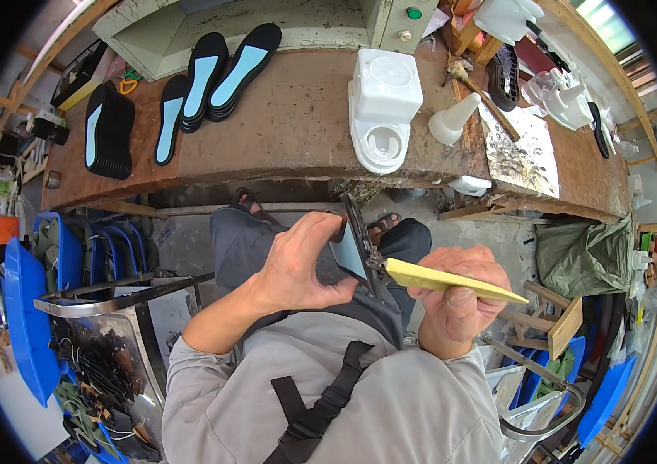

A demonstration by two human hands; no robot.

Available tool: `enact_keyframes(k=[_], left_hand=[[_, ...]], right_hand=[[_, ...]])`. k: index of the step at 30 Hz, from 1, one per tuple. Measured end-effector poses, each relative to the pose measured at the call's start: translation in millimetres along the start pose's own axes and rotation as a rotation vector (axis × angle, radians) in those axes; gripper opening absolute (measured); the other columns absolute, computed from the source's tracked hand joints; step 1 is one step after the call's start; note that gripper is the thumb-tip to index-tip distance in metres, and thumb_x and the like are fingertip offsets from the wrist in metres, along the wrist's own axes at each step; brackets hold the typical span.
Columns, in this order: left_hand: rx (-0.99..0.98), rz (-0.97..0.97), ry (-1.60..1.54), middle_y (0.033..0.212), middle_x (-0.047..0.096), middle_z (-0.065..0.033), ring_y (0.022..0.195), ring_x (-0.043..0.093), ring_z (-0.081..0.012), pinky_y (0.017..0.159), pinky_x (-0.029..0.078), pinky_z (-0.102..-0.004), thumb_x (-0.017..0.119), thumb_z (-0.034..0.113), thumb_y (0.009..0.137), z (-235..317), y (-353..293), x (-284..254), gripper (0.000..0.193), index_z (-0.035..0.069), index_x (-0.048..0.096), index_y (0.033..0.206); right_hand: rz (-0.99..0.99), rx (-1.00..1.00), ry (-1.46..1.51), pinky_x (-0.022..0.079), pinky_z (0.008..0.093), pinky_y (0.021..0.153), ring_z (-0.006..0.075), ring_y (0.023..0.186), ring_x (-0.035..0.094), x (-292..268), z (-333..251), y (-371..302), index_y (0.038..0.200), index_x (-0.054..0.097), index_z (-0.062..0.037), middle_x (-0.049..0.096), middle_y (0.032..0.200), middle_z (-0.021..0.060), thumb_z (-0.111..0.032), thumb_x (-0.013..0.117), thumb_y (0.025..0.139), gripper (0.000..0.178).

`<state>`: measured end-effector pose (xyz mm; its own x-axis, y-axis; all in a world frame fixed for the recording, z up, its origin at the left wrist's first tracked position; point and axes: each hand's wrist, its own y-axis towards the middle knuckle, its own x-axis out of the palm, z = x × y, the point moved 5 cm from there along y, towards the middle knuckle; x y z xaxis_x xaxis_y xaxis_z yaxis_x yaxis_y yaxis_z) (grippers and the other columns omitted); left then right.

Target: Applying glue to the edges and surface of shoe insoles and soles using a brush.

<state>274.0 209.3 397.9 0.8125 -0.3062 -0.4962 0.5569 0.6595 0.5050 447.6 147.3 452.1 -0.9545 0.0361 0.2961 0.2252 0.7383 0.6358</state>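
Observation:
My left hand (295,267) is closed around the edge of a black insole (351,251) with a light-blue patch, tilted nearly edge-on above my lap. In my right hand (464,301) is the yellow handle of a brush (429,277), pinched between thumb and fingers. The dark brush end touches or nearly touches the insole's far face, which is turned away. On the bench ahead lie a stack of black insoles (116,139), two more piles of insoles (247,69) with blue patches, and a single narrower-looking insole (167,133).
A white plastic dispenser (387,85) and a white cone-shaped nozzle (454,118) stand on the brown workbench (297,116). Right of them lie a wooden stick (491,104) and stained paper (533,155). Blue plastic bins (30,317) and a metal-framed rack (131,290) flank me at left.

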Motion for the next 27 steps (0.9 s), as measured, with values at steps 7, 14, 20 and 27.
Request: enact_keyframes(k=[7, 14, 20, 27], left_hand=[[-0.095, -0.066, -0.140, 0.085, 0.054, -0.0125, 0.072, 0.057, -0.0228, 0.063, 0.050, -0.0317, 0.077, 0.012, 0.053, 3.3, -9.5, 6.1, 0.064, -0.005, 0.051, 0.109], [-0.157, -0.146, -0.261, 0.086, 0.052, -0.0101, 0.071, 0.056, -0.0209, 0.062, 0.049, -0.0309, 0.077, 0.014, 0.056, 11.5, -13.1, 6.5, 0.064, -0.003, 0.049, 0.112], [-0.205, -0.203, -0.366, 0.088, 0.052, -0.0097, 0.072, 0.056, -0.0198, 0.065, 0.050, -0.0301, 0.077, 0.015, 0.058, 18.2, -15.9, 3.9, 0.064, -0.003, 0.048, 0.113], [-0.285, -0.260, -0.440, 0.093, 0.055, -0.0092, 0.080, 0.058, -0.0184, 0.068, 0.051, -0.0301, 0.077, 0.017, 0.058, 17.8, -22.4, 3.9, 0.065, -0.001, 0.048, 0.113]], right_hand=[[0.002, 0.000, 0.010, 0.055, 0.0356, 0.054, 0.0272, 0.058, 0.065, 1.6, 4.0, 1.6, 0.094, 0.058, 0.0062, 0.064, 0.070, 0.0183, -0.004, 0.062, 0.086, 0.014], [-0.034, -0.034, -0.014, 0.055, 0.0358, 0.054, 0.0278, 0.057, 0.065, 1.3, 5.6, -0.6, 0.094, 0.057, 0.0074, 0.063, 0.068, 0.0194, -0.003, 0.062, 0.086, 0.014], [-0.064, -0.061, 0.018, 0.056, 0.0398, 0.053, 0.0275, 0.057, 0.065, 3.4, 7.6, -5.3, 0.097, 0.056, 0.0088, 0.064, 0.071, 0.0203, -0.002, 0.060, 0.087, 0.016], [-0.098, -0.142, -0.083, 0.056, 0.0407, 0.054, 0.0263, 0.054, 0.063, 3.8, 6.2, -17.8, 0.099, 0.055, 0.0090, 0.064, 0.075, 0.0213, 0.001, 0.060, 0.084, 0.017]])
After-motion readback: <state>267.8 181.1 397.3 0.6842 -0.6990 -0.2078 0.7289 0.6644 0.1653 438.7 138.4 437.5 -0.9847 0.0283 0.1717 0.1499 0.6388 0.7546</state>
